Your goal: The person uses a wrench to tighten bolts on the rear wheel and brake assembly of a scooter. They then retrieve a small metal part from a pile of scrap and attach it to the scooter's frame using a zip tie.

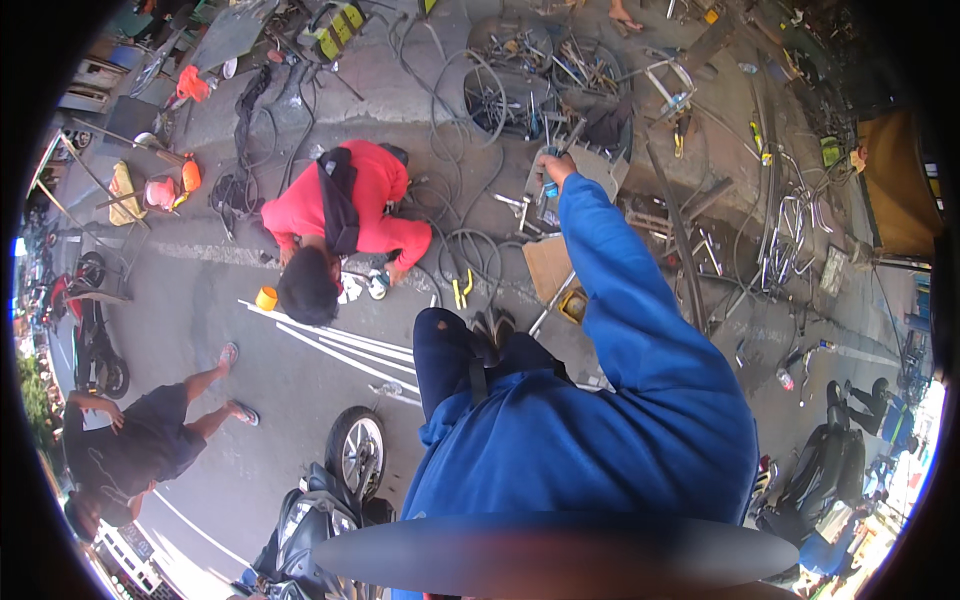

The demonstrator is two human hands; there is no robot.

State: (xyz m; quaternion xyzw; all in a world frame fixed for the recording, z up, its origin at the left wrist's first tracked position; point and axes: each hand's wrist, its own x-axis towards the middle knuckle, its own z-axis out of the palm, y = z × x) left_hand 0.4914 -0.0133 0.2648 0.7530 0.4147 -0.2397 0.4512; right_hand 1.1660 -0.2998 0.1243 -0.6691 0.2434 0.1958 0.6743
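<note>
My right arm in a blue sleeve stretches forward, and my right hand is closed around a small blue thing whose kind I cannot make out. A dark rod rises just beyond the fist. Under and beside the hand lies a grey flat plate, and short metal pieces rest to its left. Past it sit round black tubs full of metal tools and parts. Nearer my feet are a piece of cardboard and a yellow-rimmed object. My left hand does not show.
A person in a red top crouches at left, one hand on a small white object. Long white bars lie beside an orange cup. Cables snake over the ground. Another person and a motorcycle are behind left.
</note>
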